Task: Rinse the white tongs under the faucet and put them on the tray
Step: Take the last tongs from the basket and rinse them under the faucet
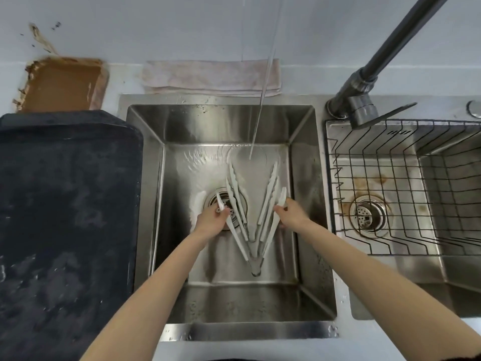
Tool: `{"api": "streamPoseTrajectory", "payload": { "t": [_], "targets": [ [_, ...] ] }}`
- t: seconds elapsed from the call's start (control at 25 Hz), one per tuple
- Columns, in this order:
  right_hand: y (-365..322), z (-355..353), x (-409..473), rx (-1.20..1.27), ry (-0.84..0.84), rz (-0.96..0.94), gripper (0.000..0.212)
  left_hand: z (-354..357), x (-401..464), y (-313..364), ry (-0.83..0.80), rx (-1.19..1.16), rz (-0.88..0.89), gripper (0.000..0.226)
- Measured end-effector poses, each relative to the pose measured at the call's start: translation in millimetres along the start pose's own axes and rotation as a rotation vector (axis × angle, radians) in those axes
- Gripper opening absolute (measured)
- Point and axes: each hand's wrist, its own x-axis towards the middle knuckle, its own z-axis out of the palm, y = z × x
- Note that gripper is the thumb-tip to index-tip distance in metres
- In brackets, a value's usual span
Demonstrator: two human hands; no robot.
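Head-camera view looks down into a stainless steel sink basin (307, 204) where several white plastic tongs (263, 212) lie spread in a V on the wet floor. A thin water stream (260, 110) from the dark grey faucet (364, 82) lands just beyond their tips. Left hand (210, 220) pinches the leftmost tong arm; right hand (291, 213) curls its fingers around the rightmost one. A large dark tray (65, 204) sits left of the basin.

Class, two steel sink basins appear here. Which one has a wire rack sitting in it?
The right basin, beside the faucet base, holds the black wire rack. The middle basin holds white tongs and running water instead.
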Motion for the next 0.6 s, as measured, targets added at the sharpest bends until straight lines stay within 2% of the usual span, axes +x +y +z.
{"api": "streamPoseTrajectory", "payload": {
  "t": [0.12,0.32,0.48,0.6],
  "targets": [
    [2.3,4.7,6.8,-0.064,0.036,0.04,0.038,10.4,6.4,-0.7,-0.023,-0.059,-0.026,0.029],
    [-0.1,10.7,22.0,-0.091,0.091,0.062,0.038,21.4,21.7,5.2,0.097,-0.08,-0.034,0.02],
    [-8.1,6.3,33.4,-0.094,0.148,0.04,0.039,23.9,38.6,12.5,0.158,0.012,-0.007,0.036],
    [-10.9,7.2,35.0,-0.096,0.17,0.037,0.045,24.6,42.8,13.9,0.175,0.034,-0.01,0.038]
  ]
}}
